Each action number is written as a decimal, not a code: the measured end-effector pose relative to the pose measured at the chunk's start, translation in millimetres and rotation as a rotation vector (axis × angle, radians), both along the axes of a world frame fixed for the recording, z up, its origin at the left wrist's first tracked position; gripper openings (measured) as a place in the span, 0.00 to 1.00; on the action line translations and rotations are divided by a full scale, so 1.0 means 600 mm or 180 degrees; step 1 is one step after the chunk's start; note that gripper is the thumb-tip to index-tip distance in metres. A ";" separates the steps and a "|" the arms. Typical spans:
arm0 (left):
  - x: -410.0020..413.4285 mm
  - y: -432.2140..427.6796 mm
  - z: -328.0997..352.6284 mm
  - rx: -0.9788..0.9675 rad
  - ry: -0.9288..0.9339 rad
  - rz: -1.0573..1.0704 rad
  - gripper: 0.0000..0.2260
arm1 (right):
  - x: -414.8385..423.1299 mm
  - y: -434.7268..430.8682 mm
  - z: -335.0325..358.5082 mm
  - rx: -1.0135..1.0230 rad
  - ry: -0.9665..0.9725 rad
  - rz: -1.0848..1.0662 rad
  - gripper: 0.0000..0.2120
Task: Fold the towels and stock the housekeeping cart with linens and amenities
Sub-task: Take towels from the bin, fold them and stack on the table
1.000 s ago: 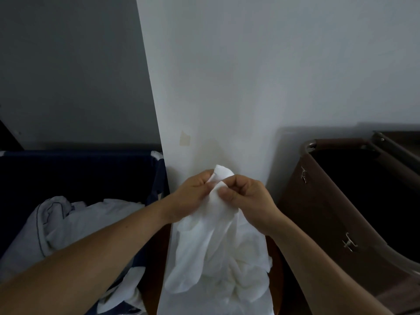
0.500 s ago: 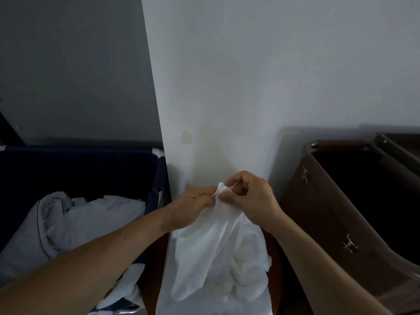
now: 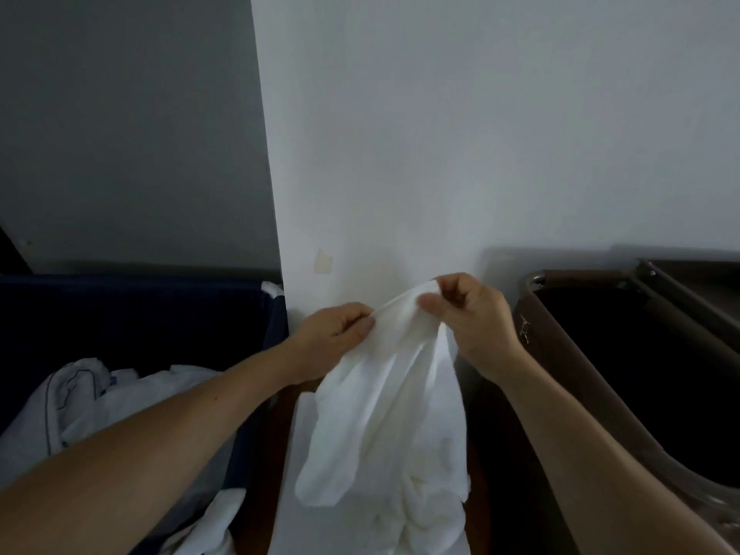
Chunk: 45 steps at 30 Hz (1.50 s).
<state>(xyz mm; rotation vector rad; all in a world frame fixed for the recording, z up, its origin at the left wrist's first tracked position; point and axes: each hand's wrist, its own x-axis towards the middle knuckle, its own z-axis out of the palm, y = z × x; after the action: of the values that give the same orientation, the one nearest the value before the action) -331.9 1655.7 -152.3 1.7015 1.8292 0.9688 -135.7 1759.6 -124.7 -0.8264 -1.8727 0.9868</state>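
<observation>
Hands have pulled apart since half a second back. They were bunched together on one spot of the towel (image 3: 384, 414), and now the right hand (image 3: 472, 314) has gone up and off to the right of the left hand (image 3: 336, 334), so a short stretch of the top edge runs taut between them. Both are grasping it: the left hand pinches the hem with its fingers (image 3: 358, 316) against the thumb, and the right hand is curled round the far bit with the thumb pressed on. Towel hangs right in front of the white wall (image 3: 440, 154), with its lower part a crumpled bunch down at the foot of that wall, and I can't tell what it's sitting on. Progress-wise I'd say very early days. Looks like they're just hunting for the edge and corners to open the thing out, with no fold made on it yet. Left of the white wall is a blue bin (image 3: 140, 306) with a heap of rumpled white linens (image 3: 132, 402) in it, none folded as far as I can see. Right of the wall is a brown bin (image 3: 560, 354), dark inside, so no idea if anything's in there. No folded stack, shelves or amenities anywhere in shot, so pretty much all the folding and stocking looks left to do.
</observation>
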 end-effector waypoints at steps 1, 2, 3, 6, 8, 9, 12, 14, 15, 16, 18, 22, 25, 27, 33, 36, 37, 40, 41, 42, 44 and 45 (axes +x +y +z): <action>-0.005 0.005 0.014 0.0139 0.0118 0.0024 0.09 | -0.002 0.007 0.023 0.0047 0.0156 0.0006 0.09; -0.007 0.010 0.030 0.0294 0.0160 0.0015 0.07 | -0.006 0.013 0.049 0.0113 0.0279 0.0019 0.09; -0.006 0.014 0.048 0.0496 0.0123 -0.0015 0.06 | -0.012 0.016 0.077 0.0221 0.0356 0.0011 0.08; -0.005 0.030 0.106 0.1337 0.0012 0.0082 0.09 | -0.024 0.018 0.171 0.0628 0.0599 -0.0043 0.07; -0.009 0.044 0.141 0.1698 0.0028 0.0225 0.09 | -0.023 0.019 0.235 0.0707 0.1094 -0.0008 0.04; -0.013 0.051 0.151 0.1750 0.0046 0.0269 0.08 | -0.020 0.022 0.261 0.0676 0.1395 0.0008 0.03; -0.026 0.072 0.135 0.1341 0.0329 0.0382 0.03 | -0.012 0.041 0.281 0.0448 0.1472 -0.0018 0.03; -0.038 0.076 0.096 0.0895 0.0574 0.0498 0.04 | -0.004 0.049 0.247 0.0345 0.0496 -0.0201 0.05; -0.045 0.075 0.076 0.0737 0.0608 0.0540 0.07 | -0.001 0.048 0.232 0.0266 0.0163 -0.0228 0.06; -0.052 0.073 0.061 0.0664 0.0612 0.0557 0.09 | 0.002 0.047 0.230 0.0220 0.0082 -0.0219 0.06; -0.056 0.071 0.055 0.0785 0.0653 0.0545 0.11 | 0.004 0.046 0.260 0.0281 0.0467 -0.0090 0.05; -0.052 0.081 0.067 0.1253 0.0615 0.0528 0.06 | 0.010 0.045 0.332 0.0524 0.1485 0.0171 0.04; -0.071 0.068 0.043 0.0561 0.0700 0.0491 0.03 | 0.019 0.053 0.286 0.0254 0.0684 0.0077 0.04; -0.081 0.051 0.025 -0.0018 0.0958 0.0624 0.15 | 0.023 0.053 0.255 0.0147 0.0396 0.0109 0.04; 0.002 0.042 0.093 0.1658 0.0669 0.0879 0.09 | -0.003 0.040 0.228 0.0355 -0.0043 0.0301 0.04; 0.060 0.041 0.129 0.1895 -0.0090 0.0232 0.03 | -0.016 0.031 0.214 0.0461 -0.0316 0.0343 0.04; 0.072 0.042 0.131 0.1842 -0.0239 0.0131 0.03 | -0.016 0.029 0.211 0.0488 -0.0325 0.0364 0.04; 0.080 0.048 0.114 0.1811 -0.0328 0.0173 0.07 | -0.015 0.030 0.205 0.0506 -0.0343 0.0341 0.04; 0.077 0.050 0.106 0.1826 -0.0311 0.0305 0.09 | -0.014 0.031 0.205 0.0493 -0.0326 0.0355 0.05; 0.073 0.051 0.100 0.1843 -0.0256 0.0497 0.11 | -0.013 0.031 0.206 0.0476 -0.0299 0.0383 0.05; 0.063 0.051 0.096 0.1829 -0.0221 0.0695 0.12 | -0.013 0.033 0.207 0.0455 -0.0245 0.0451 0.04; 0.062 0.051 0.096 0.1781 -0.0285 0.0611 0.11 | -0.014 0.034 0.207 0.0468 -0.0243 0.0475 0.03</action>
<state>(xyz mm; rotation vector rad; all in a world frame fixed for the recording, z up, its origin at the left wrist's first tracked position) -294.8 1686.3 -94.6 1.7583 1.7915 1.7368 -143.8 1780.2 -0.4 -0.6529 -2.0697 0.9055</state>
